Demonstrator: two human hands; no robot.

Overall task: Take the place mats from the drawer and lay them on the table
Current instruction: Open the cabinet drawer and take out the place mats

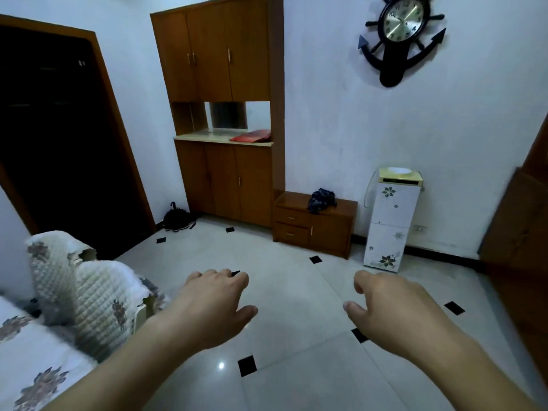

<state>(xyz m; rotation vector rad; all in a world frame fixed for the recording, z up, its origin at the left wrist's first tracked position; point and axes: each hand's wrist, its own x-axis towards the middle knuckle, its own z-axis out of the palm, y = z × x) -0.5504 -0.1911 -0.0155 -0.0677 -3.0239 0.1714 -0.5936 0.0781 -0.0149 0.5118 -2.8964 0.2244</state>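
A low wooden cabinet (315, 223) with two closed drawers (292, 225) on its left side stands against the far wall, across the tiled floor from me. My left hand (213, 304) and my right hand (391, 310) are both stretched out in front of me over the floor, fingers loosely curled and holding nothing. Both hands are far from the drawers. No place mats and no table are visible. A flat red item (252, 135) lies on the counter of the tall wooden cupboard (225, 114); I cannot tell what it is.
A dark cloth (321, 200) lies on top of the low cabinet. A white floral water dispenser (391, 221) stands right of it. A quilted sofa (74, 295) is at my left, a dark doorway (59, 143) beyond it, a wooden door (522, 226) at right.
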